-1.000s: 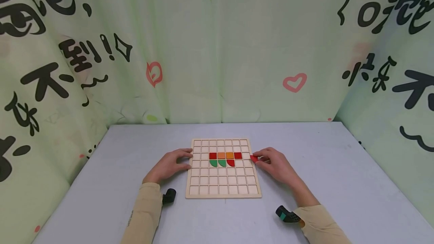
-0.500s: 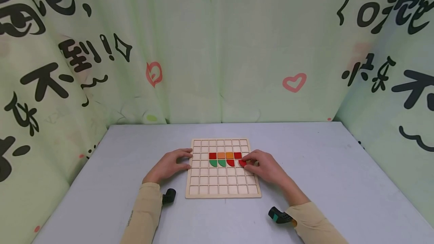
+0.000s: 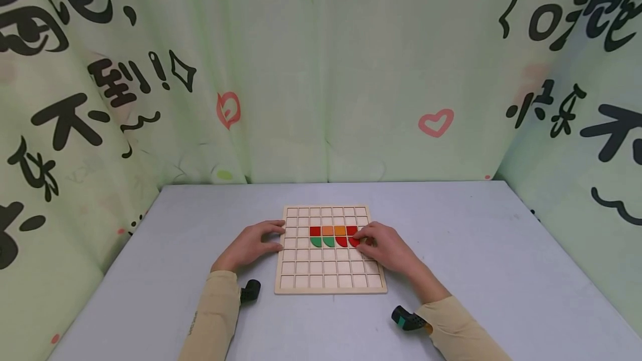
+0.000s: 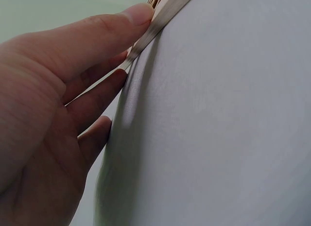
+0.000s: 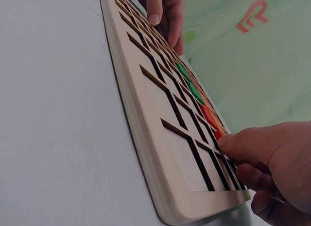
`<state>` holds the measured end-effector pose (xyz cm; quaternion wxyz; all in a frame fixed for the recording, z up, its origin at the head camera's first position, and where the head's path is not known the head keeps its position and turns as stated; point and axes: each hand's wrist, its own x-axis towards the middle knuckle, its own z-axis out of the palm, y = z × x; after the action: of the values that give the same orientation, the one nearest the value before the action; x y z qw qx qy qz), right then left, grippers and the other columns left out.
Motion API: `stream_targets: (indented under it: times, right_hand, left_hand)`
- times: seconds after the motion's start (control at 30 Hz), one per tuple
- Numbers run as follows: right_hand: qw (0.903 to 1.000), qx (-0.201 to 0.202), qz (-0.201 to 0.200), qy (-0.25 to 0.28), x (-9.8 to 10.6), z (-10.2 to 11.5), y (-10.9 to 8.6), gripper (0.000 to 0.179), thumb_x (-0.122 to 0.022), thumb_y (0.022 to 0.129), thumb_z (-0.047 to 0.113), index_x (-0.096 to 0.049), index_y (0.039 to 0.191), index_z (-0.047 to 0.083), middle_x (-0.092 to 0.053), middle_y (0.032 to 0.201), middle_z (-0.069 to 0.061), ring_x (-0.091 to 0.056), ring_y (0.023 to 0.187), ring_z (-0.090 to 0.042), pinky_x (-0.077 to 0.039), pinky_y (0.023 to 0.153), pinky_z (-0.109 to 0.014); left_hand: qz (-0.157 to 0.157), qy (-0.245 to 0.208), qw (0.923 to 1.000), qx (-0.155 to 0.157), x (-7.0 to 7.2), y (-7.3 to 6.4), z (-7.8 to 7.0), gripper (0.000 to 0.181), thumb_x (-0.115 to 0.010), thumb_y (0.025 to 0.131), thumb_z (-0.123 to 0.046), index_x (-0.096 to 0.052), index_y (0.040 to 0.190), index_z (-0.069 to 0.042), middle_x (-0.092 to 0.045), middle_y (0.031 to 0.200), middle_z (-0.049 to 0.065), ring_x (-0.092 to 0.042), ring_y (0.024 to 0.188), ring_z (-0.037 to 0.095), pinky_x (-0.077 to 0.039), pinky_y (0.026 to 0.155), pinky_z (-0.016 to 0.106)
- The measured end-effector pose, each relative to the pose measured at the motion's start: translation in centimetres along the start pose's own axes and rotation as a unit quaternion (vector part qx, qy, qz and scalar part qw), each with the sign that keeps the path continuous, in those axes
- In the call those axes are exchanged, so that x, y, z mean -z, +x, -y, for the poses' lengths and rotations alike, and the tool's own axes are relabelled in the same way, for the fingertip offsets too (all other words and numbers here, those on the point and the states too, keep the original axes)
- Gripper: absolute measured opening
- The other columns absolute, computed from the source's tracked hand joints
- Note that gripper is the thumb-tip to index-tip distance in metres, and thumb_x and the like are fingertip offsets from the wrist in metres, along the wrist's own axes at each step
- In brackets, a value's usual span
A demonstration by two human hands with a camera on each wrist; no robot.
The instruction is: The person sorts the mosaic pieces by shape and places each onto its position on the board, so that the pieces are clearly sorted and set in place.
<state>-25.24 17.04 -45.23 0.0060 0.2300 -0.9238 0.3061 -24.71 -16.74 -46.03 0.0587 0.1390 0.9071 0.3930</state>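
A wooden grid board (image 3: 331,291) lies flat on the table. One row of its cells holds a red square (image 3: 315,231), two orange squares (image 3: 333,230) and another red square (image 3: 351,230). Below them sit two green quarter-circle tiles (image 3: 322,242) and a red one (image 3: 341,242). My right hand (image 3: 387,245) pinches a further red quarter-circle tile (image 3: 353,242) at the cell right of these, its fingertips partly covering it. My left hand (image 3: 251,245) rests its thumb and fingertips against the board's left edge; in the left wrist view the fingers are loosely extended.
The white table (image 3: 180,249) extends around the board. A pale green curtain (image 3: 371,71) with black lettering stands behind and at both sides. Black wrist devices (image 3: 249,291) sit by the sleeves.
My right hand has moved left from the board's right edge, bringing the red quarter-circle tile over the grid to the cell beside the other red one. The left hand stays in place.
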Motion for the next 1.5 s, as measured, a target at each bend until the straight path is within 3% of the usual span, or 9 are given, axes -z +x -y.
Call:
stream_targets:
  times: [1.5]
  right_hand:
    - [0.9998, 0.005, -0.02, -0.005, -0.71, -0.11, 0.44, 0.014, -0.071, 0.087, 0.009, -0.072, 0.101, 0.008, -0.06, 0.096, -0.001, -0.049, 0.076, -0.012, -0.045, 0.064, -0.024]
  left_hand:
    - [-0.002, -0.001, 1.0, -0.002, 0.0, -0.07, -0.1, 0.04, -0.077, 0.085, -0.017, -0.067, 0.123, -0.008, -0.052, 0.143, 0.001, -0.039, 0.139, 0.027, -0.033, 0.114, 0.045]
